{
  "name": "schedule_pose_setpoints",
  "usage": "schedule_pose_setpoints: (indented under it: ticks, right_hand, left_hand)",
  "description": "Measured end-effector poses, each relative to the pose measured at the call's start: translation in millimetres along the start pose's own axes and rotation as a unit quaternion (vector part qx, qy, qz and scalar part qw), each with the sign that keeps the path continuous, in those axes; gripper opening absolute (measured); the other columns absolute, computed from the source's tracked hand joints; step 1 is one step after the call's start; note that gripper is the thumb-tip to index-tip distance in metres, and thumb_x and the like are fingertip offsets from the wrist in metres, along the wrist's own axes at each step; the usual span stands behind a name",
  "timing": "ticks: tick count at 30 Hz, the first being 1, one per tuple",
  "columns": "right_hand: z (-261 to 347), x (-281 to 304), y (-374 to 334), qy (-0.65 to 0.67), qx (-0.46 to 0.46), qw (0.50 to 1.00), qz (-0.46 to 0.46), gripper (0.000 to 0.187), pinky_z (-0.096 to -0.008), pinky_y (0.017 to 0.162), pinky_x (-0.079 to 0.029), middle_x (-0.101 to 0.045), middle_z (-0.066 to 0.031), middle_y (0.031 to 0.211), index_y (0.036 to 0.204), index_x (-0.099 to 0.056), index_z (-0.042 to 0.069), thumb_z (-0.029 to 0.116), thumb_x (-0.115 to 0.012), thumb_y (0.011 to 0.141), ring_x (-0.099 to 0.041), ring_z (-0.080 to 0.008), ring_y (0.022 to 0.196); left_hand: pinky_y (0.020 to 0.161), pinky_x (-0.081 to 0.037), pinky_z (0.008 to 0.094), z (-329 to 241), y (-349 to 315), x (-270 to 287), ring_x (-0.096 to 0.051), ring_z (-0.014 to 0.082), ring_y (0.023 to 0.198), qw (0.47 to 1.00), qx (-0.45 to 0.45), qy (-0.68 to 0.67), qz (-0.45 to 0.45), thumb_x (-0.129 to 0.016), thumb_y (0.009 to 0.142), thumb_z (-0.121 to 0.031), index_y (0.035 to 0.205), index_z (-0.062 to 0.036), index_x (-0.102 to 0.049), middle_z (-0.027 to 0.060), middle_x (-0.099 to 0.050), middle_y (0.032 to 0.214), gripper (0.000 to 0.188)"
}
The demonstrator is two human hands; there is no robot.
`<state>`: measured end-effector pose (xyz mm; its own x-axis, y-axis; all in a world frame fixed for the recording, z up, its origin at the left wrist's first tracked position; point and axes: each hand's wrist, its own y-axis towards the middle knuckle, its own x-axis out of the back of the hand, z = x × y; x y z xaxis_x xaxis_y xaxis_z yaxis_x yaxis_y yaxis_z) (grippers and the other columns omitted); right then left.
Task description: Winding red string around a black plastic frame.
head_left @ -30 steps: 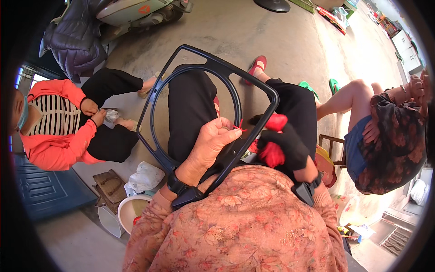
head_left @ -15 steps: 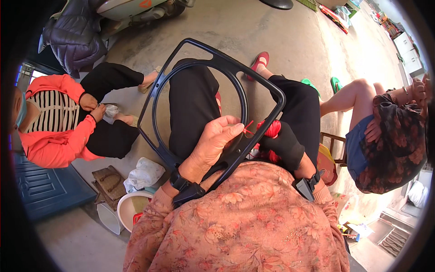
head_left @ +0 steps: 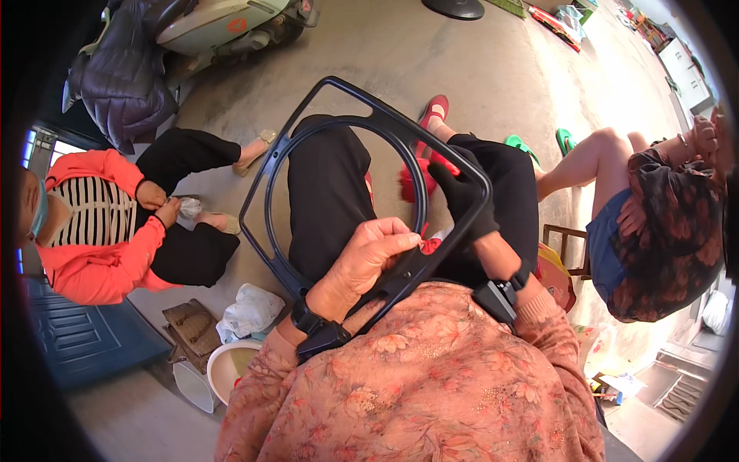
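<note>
A black metal frame (head_left: 483, 165) with a round ring in it lies tilted across my lap. My left hand (head_left: 369, 258) is bare and closed in a pinch at its near right rail. A small tuft of red cord (head_left: 430, 245) shows at those fingertips. My right hand (head_left: 466, 202), in a black glove, is by the frame's right side, with the rail partly in front of it. At its fingers is a blurred bundle of red cord (head_left: 408, 183), seen partly through the ring. How the gloved fingers grip the bundle is partly hidden.
To the left sits a person in a coral jacket (head_left: 92, 266), holding something whitish. Another person in a dark floral top (head_left: 670, 223) sits at right. A scooter (head_left: 223, 27) stands far left. A white bucket (head_left: 223, 369) and brown bag (head_left: 192, 327) are near my left elbow.
My right hand has gone forward with the red cord bundle, which has shifted left behind the ring. The left hand keeps its pinch, slightly lower. A red tuft now shows by its fingertips.
</note>
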<state>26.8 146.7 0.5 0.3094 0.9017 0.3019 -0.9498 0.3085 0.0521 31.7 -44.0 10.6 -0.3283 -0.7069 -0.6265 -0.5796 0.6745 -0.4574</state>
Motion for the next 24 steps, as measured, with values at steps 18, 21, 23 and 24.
schedule_pose_setpoints:
  ticks: [18,21,23,24]
  right_hand:
    - [7.4,20.5,-20.4,0.577,-0.213,0.774,0.155,0.043,-0.0388,0.082,-0.049,-0.059,-0.0100,0.100,0.116,-0.052,0.005,0.040,-0.055,0.092,-0.058,-0.0224,0.089]
    - [-18.9,44.0,-21.3,0.600,-0.161,0.783,-0.003,0.045,-0.0412,0.086,-0.049,-0.059,-0.0113,0.104,0.119,-0.051,0.006,0.042,-0.055,0.092,-0.059,-0.0243,0.094]
    - [-33.1,71.4,-29.0,0.560,-0.121,0.817,-0.063,0.047,-0.0428,0.088,-0.049,-0.059,-0.0122,0.107,0.121,-0.050,0.006,0.042,-0.055,0.091,-0.059,-0.0256,0.097]
    - [-40.1,86.7,-34.6,0.572,-0.137,0.803,-0.095,0.047,-0.0436,0.089,-0.049,-0.059,-0.0127,0.108,0.122,-0.049,0.007,0.043,-0.055,0.091,-0.059,-0.0262,0.098]
  left_hand:
    - [0.072,-0.049,0.0191,6.4,-3.6,6.1,-0.061,0.0066,0.078,0.995,-0.054,0.041,0.069,-0.062,0.089,-0.013,0.095,0.0010,-0.064,0.0030,-0.066,0.089,0.016]
    - [0.061,-0.044,0.0147,-0.7,-5.9,6.5,-0.055,0.0013,0.066,0.995,-0.075,0.046,0.037,-0.061,0.091,-0.013,0.089,-0.0009,-0.064,-0.0025,-0.063,0.077,0.012]
    - [0.059,-0.042,0.0132,-3.0,-5.9,8.3,-0.055,0.0006,0.065,0.995,-0.077,0.055,0.020,-0.062,0.090,-0.013,0.088,-0.0013,-0.065,-0.0025,-0.063,0.077,0.013]
    - [0.059,-0.042,0.0127,-3.9,-6.1,9.7,-0.055,0.0003,0.065,0.995,-0.081,0.055,0.017,-0.062,0.090,-0.013,0.088,-0.0013,-0.065,-0.0024,-0.064,0.077,0.013]
